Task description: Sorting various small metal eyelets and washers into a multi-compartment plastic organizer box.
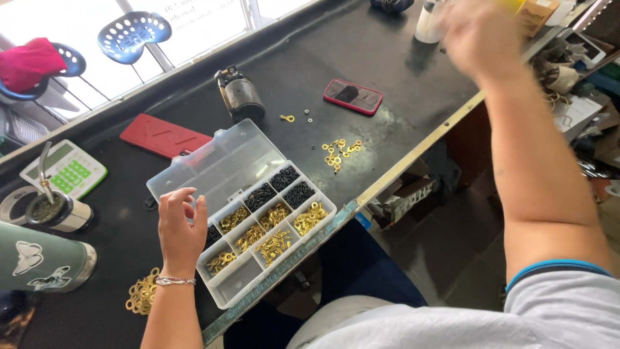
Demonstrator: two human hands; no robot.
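Observation:
My left hand (181,226) rests at the left edge of a clear plastic compartment box (226,165), fingers loosely curled with nothing visible in them. The box stands with its lid back and holds brass terminals (274,244) and black rings (284,178) in separate compartments. My right hand (481,35) is raised far out over the bench's back right, blurred by motion; whether it holds anything cannot be made out. A loose cluster of brass terminals (339,152) lies on the black bench (387,84) beyond the box.
A red-cased phone (352,96), a small dark motor part (239,95), a red flat case (165,136), a calculator (64,169), a mate cup with straw (55,210), a green flask (39,257) and a brass pile (142,292) lie around. Blue stools (132,32) stand behind.

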